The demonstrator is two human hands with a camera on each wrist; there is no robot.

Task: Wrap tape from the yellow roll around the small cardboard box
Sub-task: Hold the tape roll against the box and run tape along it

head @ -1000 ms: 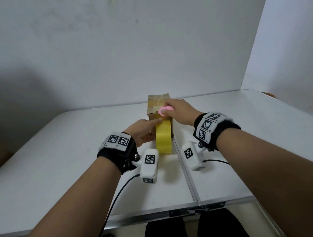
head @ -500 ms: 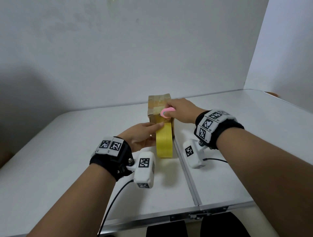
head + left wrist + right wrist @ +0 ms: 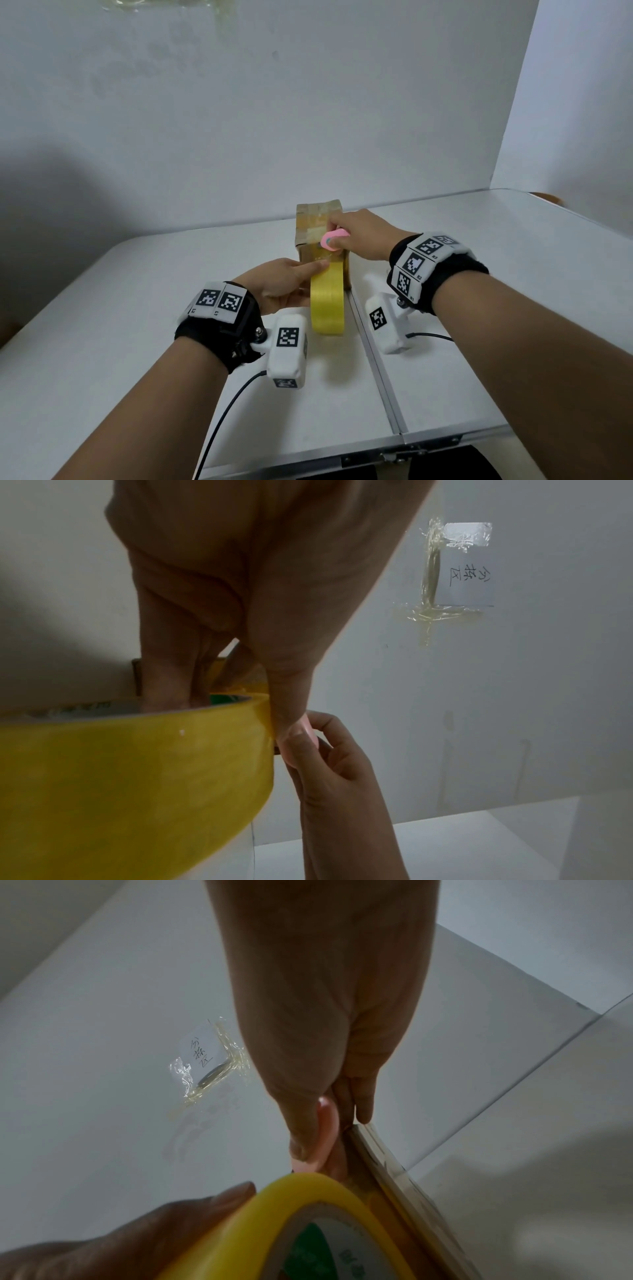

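Observation:
The small cardboard box (image 3: 317, 222) stands upright mid-table, with clear tape on its top. The yellow tape roll (image 3: 327, 301) stands on edge just in front of it. My left hand (image 3: 308, 274) grips the roll, fingers inside the core and thumb (image 3: 287, 696) on the outer band (image 3: 137, 777). My right hand (image 3: 337, 240) pinches a small pink cutter (image 3: 333, 238) at the box's near top edge, where tape runs from the roll. In the right wrist view the pink cutter (image 3: 323, 1137) sits just above the roll (image 3: 274, 1218), beside the box edge (image 3: 394, 1172).
The white folding table (image 3: 137, 342) has a seam (image 3: 373, 359) running toward me just right of the roll. White walls close in behind and to the right. A paper note (image 3: 469, 582) is taped to the back wall.
My left hand has drawn the roll a little toward me, away from the box. My right hand stays at the box's top edge with the cutter tipped lower.

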